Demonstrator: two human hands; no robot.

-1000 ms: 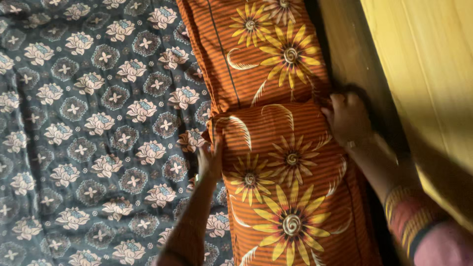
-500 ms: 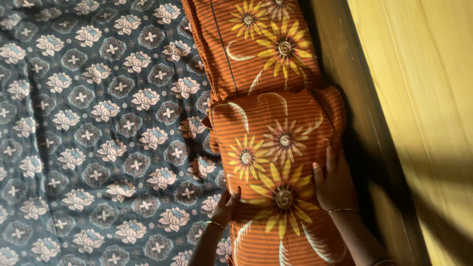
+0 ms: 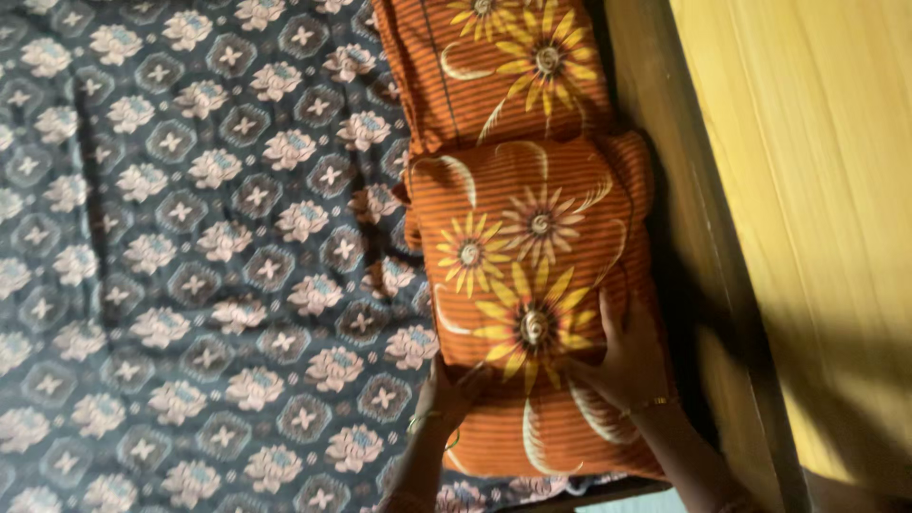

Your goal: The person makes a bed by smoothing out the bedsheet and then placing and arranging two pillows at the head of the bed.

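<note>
You see two orange pillows, the near pillow (image 3: 532,285) and the far pillow (image 3: 494,66), both finely striped in darker lines and printed with yellow sunflowers and pale curved leaves. The sheet (image 3: 190,256) is dark blue-grey, patterned with pinkish-white flowers and hexagon medallions. The headboard (image 3: 807,190) is yellow-brown wood.

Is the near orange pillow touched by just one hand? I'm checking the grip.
No: both the left hand and right hand rest on the orange pillow.
</note>
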